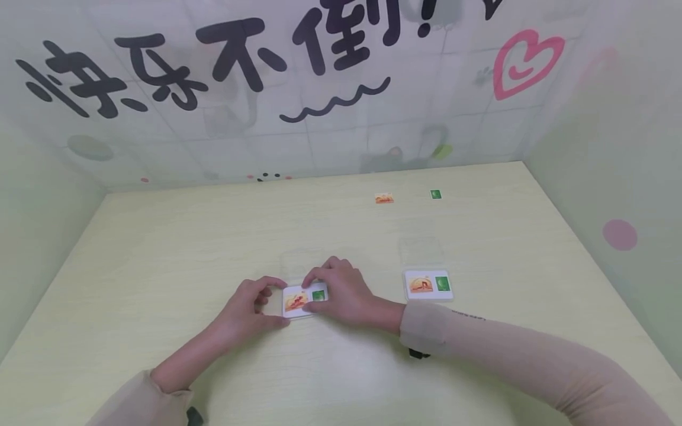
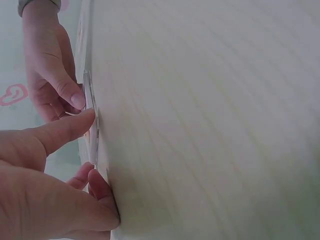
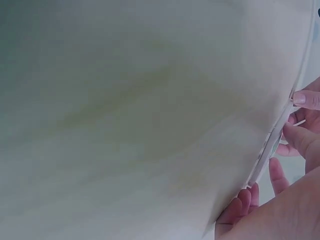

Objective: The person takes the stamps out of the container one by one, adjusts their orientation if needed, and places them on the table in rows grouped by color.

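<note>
A thin white rectangular case (image 1: 302,315) lies near the middle of the table, with an orange picture stamp and a small green stamp on its face. My left hand (image 1: 247,313) pinches its left side, thumb at the near corner and forefinger at the far one. From the right, my right hand (image 1: 343,296) reaches over the case with thumb and forefinger bent onto it, across the orange stamp. In the left wrist view the case (image 2: 92,122) appears edge-on, low to the table. The right wrist view shows the right thumb (image 3: 298,135) against its edge.
To the right lies a similar white case (image 1: 428,295) with an orange and a green stamp. Faint transparent covers (image 1: 302,260) (image 1: 421,251) lie behind both cases. Farther back are a loose orange stamp (image 1: 384,199) and a green stamp (image 1: 436,194). Printed walls enclose the table.
</note>
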Demonstrator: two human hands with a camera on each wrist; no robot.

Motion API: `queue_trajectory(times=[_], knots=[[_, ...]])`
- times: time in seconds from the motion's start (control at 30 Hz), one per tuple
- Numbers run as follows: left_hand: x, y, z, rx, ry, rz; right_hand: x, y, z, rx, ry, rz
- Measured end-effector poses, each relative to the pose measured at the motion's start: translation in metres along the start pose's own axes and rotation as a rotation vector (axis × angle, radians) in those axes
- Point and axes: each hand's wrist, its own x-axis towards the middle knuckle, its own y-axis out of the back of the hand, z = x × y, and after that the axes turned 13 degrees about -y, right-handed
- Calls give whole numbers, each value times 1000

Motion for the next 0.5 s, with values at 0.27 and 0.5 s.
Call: queue_trajectory(times=[0.27,0.5], knots=[[1,0,-2,-1,-3,-3,-2,0,-4,-22,-19,2],[0,0,-2,0,-19,-1,-2,0,-4,-32,-21,4]])
